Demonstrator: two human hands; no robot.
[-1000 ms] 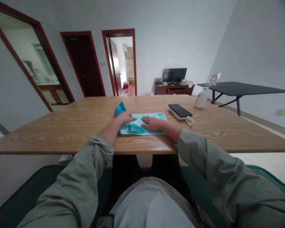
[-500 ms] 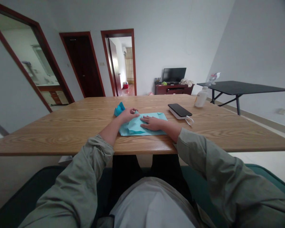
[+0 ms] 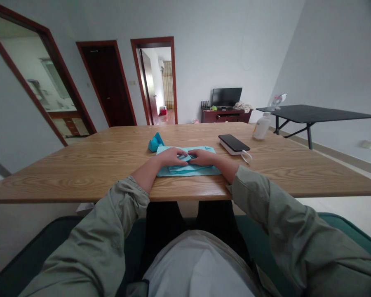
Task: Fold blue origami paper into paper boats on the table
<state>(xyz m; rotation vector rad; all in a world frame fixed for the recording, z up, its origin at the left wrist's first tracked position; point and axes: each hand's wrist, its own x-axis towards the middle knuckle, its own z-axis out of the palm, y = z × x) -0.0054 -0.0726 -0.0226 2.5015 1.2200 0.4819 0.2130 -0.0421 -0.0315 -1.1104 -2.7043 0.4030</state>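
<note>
Left hand (image 3: 171, 156) and right hand (image 3: 202, 157) rest half-curved on one folded pale-blue sheet (image 3: 188, 172), one darker paper figure (image 3: 156, 142) beyond.

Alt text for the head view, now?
A left hand and right hand rest on a folded pale-blue paper sheet, fingertips nearly meeting, on a light wood-grain table. A small folded teal paper shape sits beyond them; a black smartphone lies on a white box to the right.
</note>
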